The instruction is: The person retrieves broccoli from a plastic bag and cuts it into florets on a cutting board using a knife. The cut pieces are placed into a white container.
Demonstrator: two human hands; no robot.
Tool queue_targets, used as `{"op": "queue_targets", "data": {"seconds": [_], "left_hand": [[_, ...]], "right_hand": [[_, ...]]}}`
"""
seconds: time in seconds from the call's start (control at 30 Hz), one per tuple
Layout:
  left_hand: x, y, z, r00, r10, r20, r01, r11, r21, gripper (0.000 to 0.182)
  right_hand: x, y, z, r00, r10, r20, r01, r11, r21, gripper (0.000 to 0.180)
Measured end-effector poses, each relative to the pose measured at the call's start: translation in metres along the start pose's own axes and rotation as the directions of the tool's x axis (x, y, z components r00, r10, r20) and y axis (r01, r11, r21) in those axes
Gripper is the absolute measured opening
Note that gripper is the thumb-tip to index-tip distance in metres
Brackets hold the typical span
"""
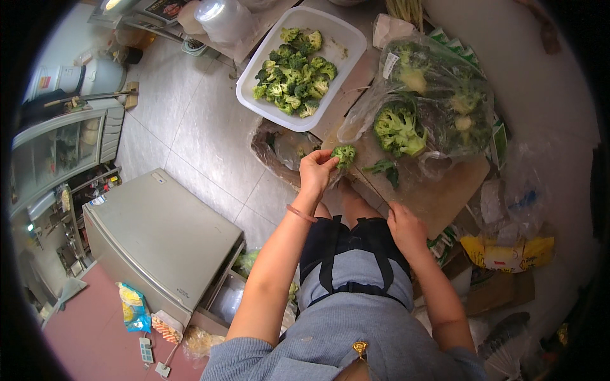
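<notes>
My left hand [317,174] pinches a small green broccoli floret [344,156] between thumb and fingers, just off the near left edge of a cutting board [443,190]. At the board's near edge, my right hand [407,228] is curled. A thin dark line runs from it along that edge; whether it is a knife seen edge-on, I cannot tell. A large broccoli head [400,128] lies on the board by the mouth of a clear plastic bag [443,62], which holds more broccoli. Beside it is a loose broccoli leaf [385,171].
A white plastic tub [352,52] with many cut florets [295,71] stands beyond my left hand. Below it is a plastic-lined bin [259,143]. A small grey fridge [162,228] stands to the left. Plastic bags and a yellow package [510,252] lie to the right.
</notes>
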State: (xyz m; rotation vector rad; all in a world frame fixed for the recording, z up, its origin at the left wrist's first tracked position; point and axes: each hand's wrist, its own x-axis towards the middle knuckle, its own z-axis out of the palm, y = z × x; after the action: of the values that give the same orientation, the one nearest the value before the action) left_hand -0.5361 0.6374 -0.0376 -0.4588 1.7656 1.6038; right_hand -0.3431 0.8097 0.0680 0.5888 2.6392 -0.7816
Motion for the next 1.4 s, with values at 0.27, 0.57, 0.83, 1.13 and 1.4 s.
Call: {"op": "queue_targets", "data": {"seconds": [0.27, 0.57, 0.83, 1.13, 1.4], "left_hand": [[-0.008, -0.013, 0.004, 0.967, 0.225, -0.117, -0.221, 0.974, 0.049, 0.026], [0.006, 0.002, -0.008, 0.985, 0.161, -0.056, -0.147, 0.969, 0.199, 0.017], [0.009, -0.018, -0.011, 0.966, 0.258, -0.036, -0.248, 0.954, 0.168, 0.03], [-0.017, -0.06, 0.014, 0.937, 0.32, -0.141, -0.317, 0.948, 0.044, 0.026], [-0.015, -0.056, 0.007, 0.936, 0.335, -0.114, -0.32, 0.939, 0.126, 0.032]], "right_hand": [[0.006, 0.014, 0.018, 0.997, 0.016, -0.07, -0.001, 0.978, 0.21, 0.026], [0.008, -0.003, -0.029, 0.997, -0.073, -0.003, 0.073, 0.995, 0.062, 0.024], [0.024, -0.001, -0.013, 0.999, -0.021, 0.038, 0.019, 0.999, 0.035, 0.024], [-0.014, -0.008, -0.019, 0.998, 0.061, 0.022, -0.065, 0.958, 0.281, 0.024], [0.002, -0.015, 0.002, 0.998, 0.029, 0.063, -0.034, 0.997, 0.075, 0.027]]}}
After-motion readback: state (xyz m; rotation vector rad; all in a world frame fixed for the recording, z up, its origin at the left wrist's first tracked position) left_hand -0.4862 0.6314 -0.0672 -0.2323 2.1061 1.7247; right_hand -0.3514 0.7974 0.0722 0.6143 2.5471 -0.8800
